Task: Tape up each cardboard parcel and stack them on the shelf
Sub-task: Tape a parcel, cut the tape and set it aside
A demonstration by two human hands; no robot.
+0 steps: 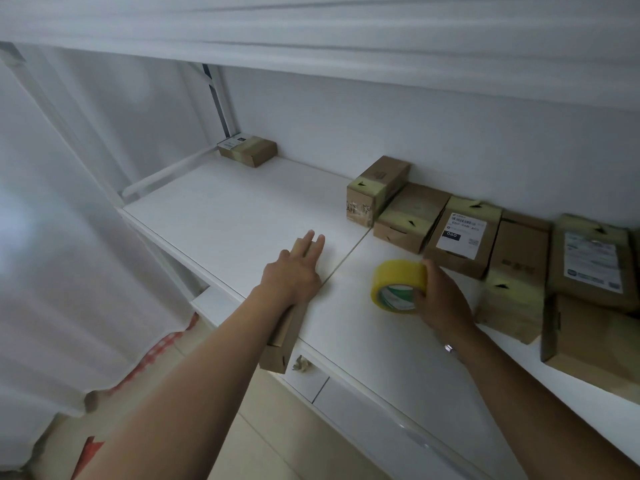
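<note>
Overhanging the shelf edge, the flat cardboard parcel under our left hand's straight fingers could tip; our right hand grips the yellow tape roll.

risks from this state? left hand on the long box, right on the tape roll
1. The long cardboard box under the left hand overhangs the shelf front edge; if the hand lifts, it may tip to the floor.
2. The yellow tape roll, gripped by the right hand, sits close to the taped parcels; a wide pull could knock them.
</note>
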